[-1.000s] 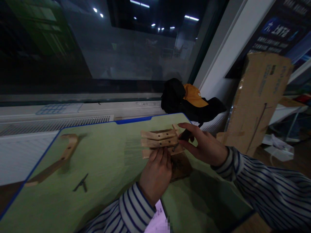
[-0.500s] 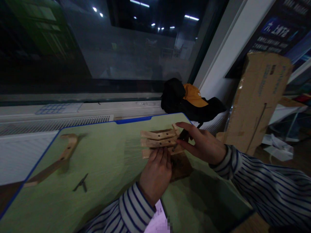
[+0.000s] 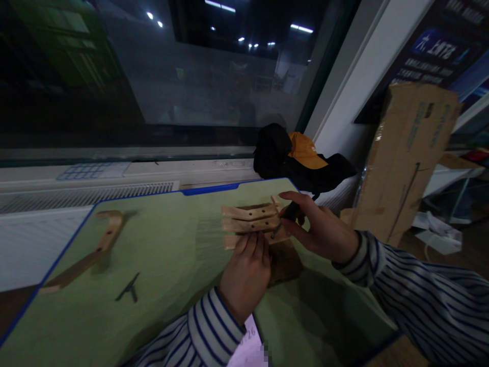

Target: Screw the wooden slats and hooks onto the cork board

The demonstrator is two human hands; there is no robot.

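A pale wooden piece of parallel slats with dark screw holes rests on the green board. My left hand grips its near slat, fingers bent over the edge; the thumb is hidden. Pinched between the thumb and fingers of my right hand is a dark-handled screwdriver. Its thin shaft slants down and left to the near slat, beside my left fingertips. An upright bit of wood stands at the slats' right end. Under my hands lies a dark brown block, partly covered.
At the board's left lies a bent wooden part with two holes, its end over the edge. A small dark T-shaped tool is nearer. A purple-white lit screen sits by my left sleeve. Behind are caps and a cardboard box.
My right hand has turned and shifted slightly right with the screwdriver, showing more of its shaft. The left hand and the slatted wood stay in place.
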